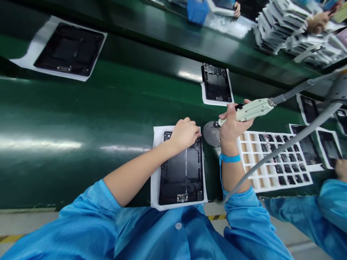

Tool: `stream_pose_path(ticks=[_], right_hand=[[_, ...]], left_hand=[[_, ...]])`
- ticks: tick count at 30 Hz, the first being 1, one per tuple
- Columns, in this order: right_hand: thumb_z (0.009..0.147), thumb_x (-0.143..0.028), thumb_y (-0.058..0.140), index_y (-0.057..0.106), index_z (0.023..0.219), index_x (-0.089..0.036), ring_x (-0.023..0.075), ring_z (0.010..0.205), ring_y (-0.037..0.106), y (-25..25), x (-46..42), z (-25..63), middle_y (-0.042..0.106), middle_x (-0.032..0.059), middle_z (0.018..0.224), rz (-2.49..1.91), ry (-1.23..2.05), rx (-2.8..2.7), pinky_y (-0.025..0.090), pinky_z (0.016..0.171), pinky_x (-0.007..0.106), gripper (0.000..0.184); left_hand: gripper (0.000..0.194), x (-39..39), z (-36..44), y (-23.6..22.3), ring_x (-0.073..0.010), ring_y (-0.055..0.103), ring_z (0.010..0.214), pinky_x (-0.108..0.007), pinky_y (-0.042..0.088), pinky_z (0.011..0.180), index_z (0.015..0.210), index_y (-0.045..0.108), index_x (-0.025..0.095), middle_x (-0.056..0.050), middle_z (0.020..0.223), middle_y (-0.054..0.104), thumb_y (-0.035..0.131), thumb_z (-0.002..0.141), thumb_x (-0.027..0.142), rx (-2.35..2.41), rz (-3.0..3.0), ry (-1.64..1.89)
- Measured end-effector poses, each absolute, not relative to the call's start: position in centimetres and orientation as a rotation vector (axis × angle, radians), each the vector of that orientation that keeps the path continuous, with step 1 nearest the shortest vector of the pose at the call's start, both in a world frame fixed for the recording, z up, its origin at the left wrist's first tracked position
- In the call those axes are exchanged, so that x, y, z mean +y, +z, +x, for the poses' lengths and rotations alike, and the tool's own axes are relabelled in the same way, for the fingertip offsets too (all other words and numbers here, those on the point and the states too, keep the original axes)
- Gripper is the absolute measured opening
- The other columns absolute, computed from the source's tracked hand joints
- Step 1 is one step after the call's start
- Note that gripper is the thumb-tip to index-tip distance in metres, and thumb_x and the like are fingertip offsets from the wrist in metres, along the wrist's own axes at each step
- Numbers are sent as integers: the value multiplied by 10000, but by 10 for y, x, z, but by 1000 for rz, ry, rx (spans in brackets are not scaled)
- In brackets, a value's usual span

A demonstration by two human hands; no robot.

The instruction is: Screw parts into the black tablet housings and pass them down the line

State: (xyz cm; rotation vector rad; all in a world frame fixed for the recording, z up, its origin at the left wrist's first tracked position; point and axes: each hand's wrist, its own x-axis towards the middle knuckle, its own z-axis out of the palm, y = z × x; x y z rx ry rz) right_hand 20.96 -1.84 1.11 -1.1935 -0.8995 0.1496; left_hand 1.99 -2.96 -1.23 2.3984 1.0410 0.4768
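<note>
My right hand is closed around a pale green electric screwdriver, with a grey cable running from its back end. The screwdriver's tip points down at a round metal dish with a dotted, grainy surface. My left hand rests at the upper right corner of an open black tablet housing, its fingers curled. Whatever those fingertips pinch, if anything, is hidden. Under the housing lies a white foam sheet. A small circuit board sits at the housing's near edge.
To the right stands a white compartment tray with small dark parts. Other tablet housings on white sheets lie at far left and ahead. A hanging grey cable crosses on the right. A co-worker's blue sleeve is close by.
</note>
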Motion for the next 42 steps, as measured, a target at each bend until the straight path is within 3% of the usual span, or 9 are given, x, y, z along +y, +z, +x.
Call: stream_pose_path(ticks=[14, 19, 42], right_hand=[[853, -697, 903, 601, 1250, -295, 86, 446, 522, 10, -19, 208, 727, -64, 885, -1192, 89, -956, 518, 426, 296, 641], [908, -683, 870, 598, 1300, -293, 88, 475, 532, 7, -21, 210, 727, -46, 935, -1212, 81, -988, 550, 459, 307, 616], [911, -712, 852, 580, 1305, -292, 93, 495, 526, 2, -24, 209, 710, -44, 931, -1255, 78, -971, 558, 497, 326, 638]], left_hand=[[215, -31, 19, -14, -326, 610, 1044, -442, 415, 838, 949, 894, 220, -111, 917, 747, 773, 1098, 317, 1018, 2367, 508], [213, -31, 19, -12, -326, 613, 1046, -446, 413, 841, 968, 896, 210, -111, 935, 759, 770, 1102, 317, 1026, 2374, 483], [209, -31, 19, -12, -330, 622, 1040, -456, 438, 856, 962, 900, 216, -116, 917, 750, 763, 1094, 303, 1030, 2372, 500]])
